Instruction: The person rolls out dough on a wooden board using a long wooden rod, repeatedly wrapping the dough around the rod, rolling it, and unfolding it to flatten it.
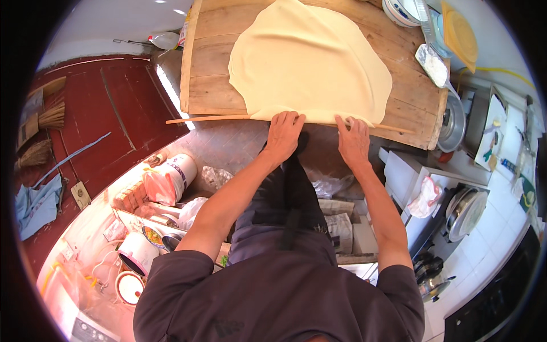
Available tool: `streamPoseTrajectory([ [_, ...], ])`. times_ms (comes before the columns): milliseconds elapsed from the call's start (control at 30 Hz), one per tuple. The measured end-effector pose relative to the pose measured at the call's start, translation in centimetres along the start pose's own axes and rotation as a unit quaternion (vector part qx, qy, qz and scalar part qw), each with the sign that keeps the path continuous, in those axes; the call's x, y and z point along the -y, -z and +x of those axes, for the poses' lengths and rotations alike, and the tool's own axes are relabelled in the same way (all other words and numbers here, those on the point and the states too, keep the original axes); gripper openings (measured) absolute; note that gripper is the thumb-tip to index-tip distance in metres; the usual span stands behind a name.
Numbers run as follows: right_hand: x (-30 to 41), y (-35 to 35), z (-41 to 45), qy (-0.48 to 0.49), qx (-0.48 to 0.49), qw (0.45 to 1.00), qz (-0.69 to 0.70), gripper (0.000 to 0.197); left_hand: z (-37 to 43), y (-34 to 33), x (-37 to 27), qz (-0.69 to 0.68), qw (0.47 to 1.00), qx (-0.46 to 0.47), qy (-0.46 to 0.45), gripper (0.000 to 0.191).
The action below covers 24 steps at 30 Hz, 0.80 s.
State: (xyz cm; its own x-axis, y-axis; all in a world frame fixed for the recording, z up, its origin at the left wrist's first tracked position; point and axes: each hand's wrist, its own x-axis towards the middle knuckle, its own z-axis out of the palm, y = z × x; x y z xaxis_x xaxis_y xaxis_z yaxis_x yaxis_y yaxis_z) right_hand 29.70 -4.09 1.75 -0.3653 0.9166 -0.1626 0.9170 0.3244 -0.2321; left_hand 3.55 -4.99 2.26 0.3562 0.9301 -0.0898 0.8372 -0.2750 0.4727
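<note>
A large thin sheet of rolled dough [307, 64] spreads over a wooden board [209, 81], with a few soft folds near its far side. The dough's near edge wraps around a long thin wooden rolling pin [205, 118] along the board's front edge. Both ends of the pin stick out past the dough. My left hand [285, 130] grips the wrapped pin left of its middle, fingers curled over the top. A short way to the right, my right hand [354, 134] grips it the same way. Dough covers the pin's middle part.
A metal scoop with flour [432, 66] lies at the board's right edge, near stacked bowls [401, 13] and a yellow plastic lid [460, 36]. A metal basin [453, 124] stands beyond that edge. Behind on the left are a white bucket [181, 171] and a rice cooker [139, 252].
</note>
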Motion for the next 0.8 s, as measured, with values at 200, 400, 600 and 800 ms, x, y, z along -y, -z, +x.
streamPoseTrajectory([
  [200,2.9,0.2,0.3,0.016,-0.008,1.0,0.023,0.069,-0.8,-1.0,-2.6,0.036,0.999,-0.023,0.002,0.069],
  [400,2.3,-0.3,-1.1,0.016,0.014,0.999,0.044,0.061,-1.6,-1.2,-2.4,0.074,0.997,-0.034,-0.017,0.062],
  [600,1.6,-1.4,1.1,0.042,-0.116,0.991,0.041,0.049,1.5,-1.0,0.7,-0.018,0.993,-0.107,-0.047,0.037],
  [800,1.2,-0.4,1.4,0.056,-0.073,0.994,0.051,0.043,1.1,-0.4,1.0,-0.027,0.994,-0.087,-0.068,0.029],
])
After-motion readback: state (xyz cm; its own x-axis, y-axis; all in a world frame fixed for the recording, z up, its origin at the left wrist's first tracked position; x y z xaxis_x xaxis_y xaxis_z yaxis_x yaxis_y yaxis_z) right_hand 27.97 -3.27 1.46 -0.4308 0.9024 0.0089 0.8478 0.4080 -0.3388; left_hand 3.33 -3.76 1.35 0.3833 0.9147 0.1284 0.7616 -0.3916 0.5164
